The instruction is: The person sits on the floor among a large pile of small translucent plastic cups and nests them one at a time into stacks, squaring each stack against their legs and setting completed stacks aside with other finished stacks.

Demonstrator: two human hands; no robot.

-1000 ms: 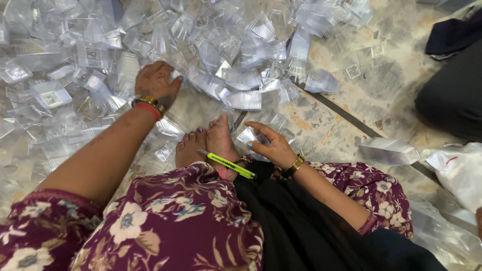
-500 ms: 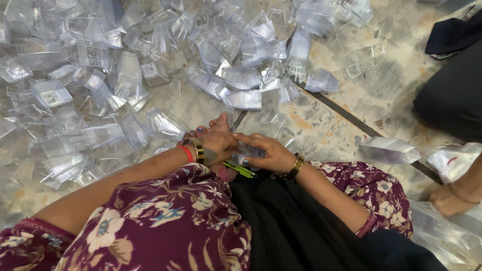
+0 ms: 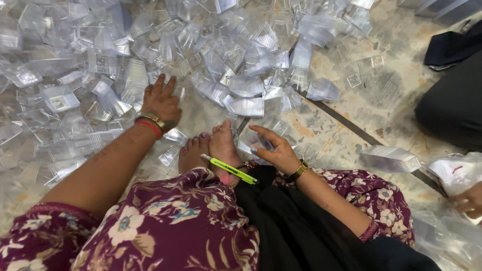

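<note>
Reaching out again w/ left hand (image 3: 159,103), fingers spread flat on clear plastic cup pile (image 3: 100,65); right hand (image 3: 273,148) gripping clear cup stack (image 3: 251,143) nr yellow-green pen (image 3: 232,170).

It looked like an informal piecework spot on the floor of a home or small workshop rather than a factory line. The person sat on a worn, speckled stone floor (image 3: 346,125) with bare feet (image 3: 211,150), and hundreds of small clear plastic cups (image 3: 150,55) lay heaped loose over it. A nested stack of cups (image 3: 389,159) lay apart nearby.
</note>
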